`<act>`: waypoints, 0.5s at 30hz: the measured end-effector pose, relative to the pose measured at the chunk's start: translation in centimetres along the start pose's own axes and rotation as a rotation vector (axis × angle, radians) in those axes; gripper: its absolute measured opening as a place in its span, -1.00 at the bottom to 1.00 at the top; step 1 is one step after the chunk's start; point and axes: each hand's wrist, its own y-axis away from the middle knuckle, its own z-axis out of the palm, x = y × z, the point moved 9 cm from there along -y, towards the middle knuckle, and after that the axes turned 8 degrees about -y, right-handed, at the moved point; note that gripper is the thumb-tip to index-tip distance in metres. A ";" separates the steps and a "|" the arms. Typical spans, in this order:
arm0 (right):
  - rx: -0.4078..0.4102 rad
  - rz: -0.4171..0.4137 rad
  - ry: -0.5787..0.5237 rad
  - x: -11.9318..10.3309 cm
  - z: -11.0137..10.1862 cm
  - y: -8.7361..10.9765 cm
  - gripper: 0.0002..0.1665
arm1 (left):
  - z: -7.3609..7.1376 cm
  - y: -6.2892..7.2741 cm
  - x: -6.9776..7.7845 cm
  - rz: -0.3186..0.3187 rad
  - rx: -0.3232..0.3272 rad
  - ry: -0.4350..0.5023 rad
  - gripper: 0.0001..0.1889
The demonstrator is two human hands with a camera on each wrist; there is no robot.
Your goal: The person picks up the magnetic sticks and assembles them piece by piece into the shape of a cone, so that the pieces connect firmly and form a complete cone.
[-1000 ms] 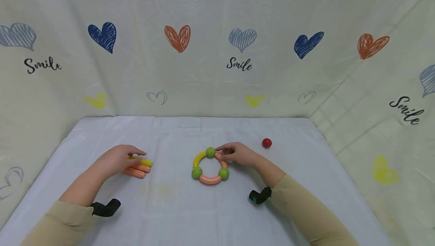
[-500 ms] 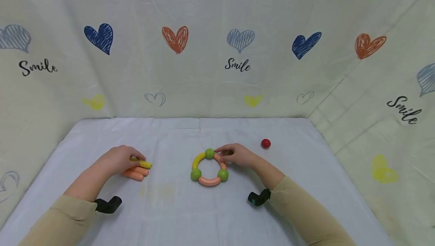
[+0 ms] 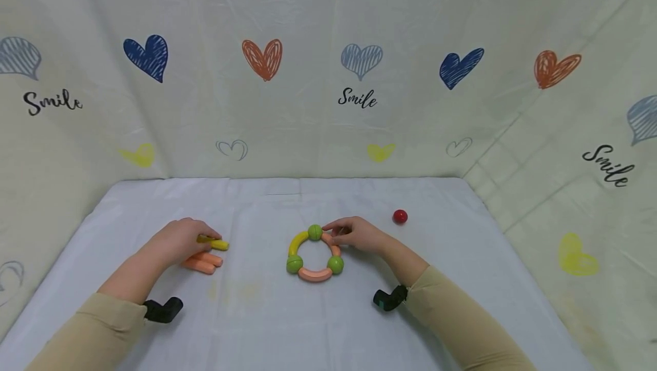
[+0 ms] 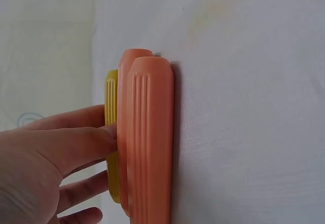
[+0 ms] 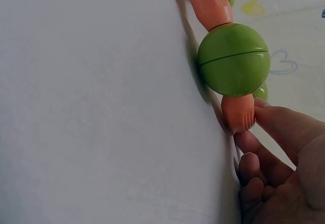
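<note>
On the left of the table, my left hand (image 3: 179, 241) pinches a yellow stick (image 3: 220, 244) between thumb and fingers. Two pink sticks (image 3: 201, 263) lie side by side just in front of it; in the left wrist view a ribbed pink stick (image 4: 150, 137) partly hides the yellow one. At the centre lies a ring of curved pink and yellow pieces joined by green balls (image 3: 336, 265). My right hand (image 3: 361, 234) holds the ring's right-hand pink piece (image 5: 237, 113), thumb on one side and fingers on the other. That piece is partly covered by the fingers in the head view.
A red ball (image 3: 400, 216) sits at the back right, beyond my right hand. White cloth (image 3: 277, 319) covers the table, and a heart-printed curtain (image 3: 308, 120) rises at its back edge and sides.
My left fingers have come down and taken hold of the yellow stick, which has shifted slightly away from the pink sticks. My right hand keeps its hold on the ring.
</note>
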 end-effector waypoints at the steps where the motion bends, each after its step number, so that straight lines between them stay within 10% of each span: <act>1: 0.002 -0.001 0.002 0.0 0.0 0.0 -0.61 | -0.1 0.0 0.1 0.005 0.000 0.000 -0.70; 15: 0.005 0.001 0.017 -0.2 0.0 0.1 -0.62 | -1.7 0.6 1.5 0.019 0.068 0.080 -0.62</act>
